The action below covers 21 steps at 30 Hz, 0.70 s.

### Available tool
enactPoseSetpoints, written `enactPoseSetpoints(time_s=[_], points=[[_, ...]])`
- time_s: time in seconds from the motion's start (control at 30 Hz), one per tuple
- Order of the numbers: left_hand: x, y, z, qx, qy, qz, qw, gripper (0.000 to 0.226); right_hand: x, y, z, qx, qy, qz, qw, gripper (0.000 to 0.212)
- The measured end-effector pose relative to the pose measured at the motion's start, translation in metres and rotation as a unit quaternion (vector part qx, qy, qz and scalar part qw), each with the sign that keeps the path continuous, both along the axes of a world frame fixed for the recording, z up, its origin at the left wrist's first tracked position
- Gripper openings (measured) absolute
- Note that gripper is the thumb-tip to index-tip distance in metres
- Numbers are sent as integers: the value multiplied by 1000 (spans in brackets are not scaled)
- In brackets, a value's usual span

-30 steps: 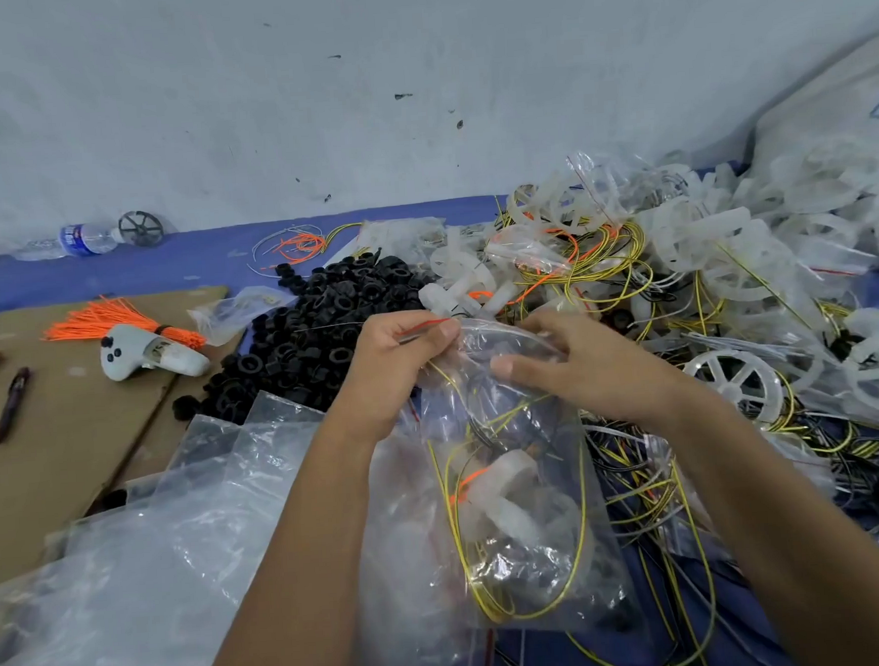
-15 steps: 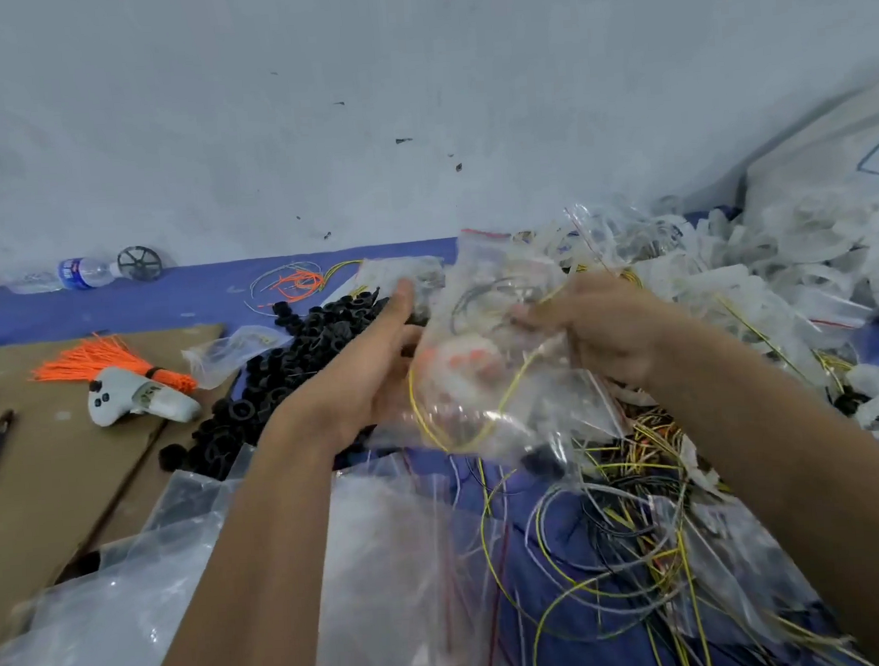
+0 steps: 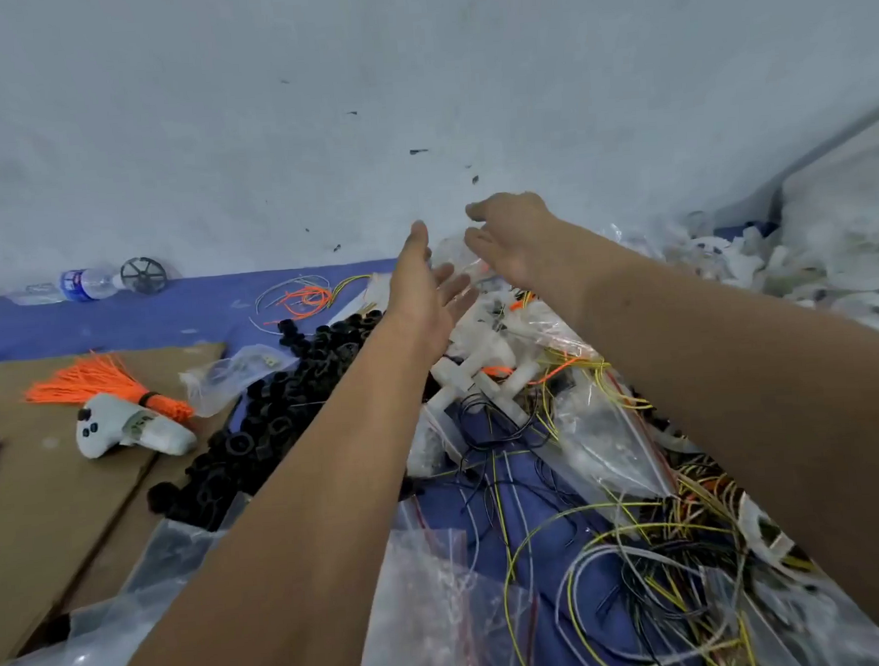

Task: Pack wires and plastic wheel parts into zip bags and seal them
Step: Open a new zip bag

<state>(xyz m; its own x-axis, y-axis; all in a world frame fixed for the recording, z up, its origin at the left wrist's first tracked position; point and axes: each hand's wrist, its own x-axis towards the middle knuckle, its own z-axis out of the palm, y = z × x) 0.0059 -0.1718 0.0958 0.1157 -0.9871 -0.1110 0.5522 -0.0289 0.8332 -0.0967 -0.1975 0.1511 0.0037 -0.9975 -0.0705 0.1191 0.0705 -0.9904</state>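
Both arms reach far forward over the blue cloth. My left hand (image 3: 424,287) and my right hand (image 3: 509,241) are open with straight fingers. A filled clear zip bag (image 3: 456,262) sits between them by the fingertips; I cannot tell whether either hand touches it. Below the hands lie white cross-shaped plastic parts (image 3: 475,369). Another clear zip bag with a red strip (image 3: 606,436) lies under my right forearm. Tangled yellow, black and white wires (image 3: 646,557) cover the near right. White plastic wheel parts (image 3: 809,269) are heaped at the far right.
A pile of black rings (image 3: 287,409) lies left of my left arm. Empty zip bags (image 3: 428,596) spread at the near edge. On the cardboard (image 3: 52,511) rest orange ties (image 3: 100,379) and a white controller (image 3: 124,429). A water bottle (image 3: 84,283) and a black wheel (image 3: 143,275) stand by the wall.
Both hands carried the filled bag up and away toward the far pile, then opened and let go of it. The arms are now stretched out.
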Motion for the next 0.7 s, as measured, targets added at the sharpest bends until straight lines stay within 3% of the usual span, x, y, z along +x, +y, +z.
enactPoseSetpoints(time_s=[0.13,0.27,0.33,0.43,0.57,0.6,0.7], points=[[10,35,-13,-43,-70,21,996,36,10,59,-26,-44,-24,16,999,26],[10,82,-29,-103,-173,83,976,29,-6,133,-64,-102,131,93,982,9],[10,105,-41,-140,-236,88,958,27,-18,161,-86,-136,276,157,938,17],[10,135,-62,-210,-348,94,909,30,-39,187,-105,-232,514,160,810,31],[8,158,-79,-272,-475,160,821,28,-53,211,-124,-194,606,274,721,34],[7,160,-82,-282,-484,168,811,29,-52,213,-130,-193,610,287,713,30],[2,166,-88,-284,-480,152,816,40,-51,210,-138,-263,576,222,742,10]])
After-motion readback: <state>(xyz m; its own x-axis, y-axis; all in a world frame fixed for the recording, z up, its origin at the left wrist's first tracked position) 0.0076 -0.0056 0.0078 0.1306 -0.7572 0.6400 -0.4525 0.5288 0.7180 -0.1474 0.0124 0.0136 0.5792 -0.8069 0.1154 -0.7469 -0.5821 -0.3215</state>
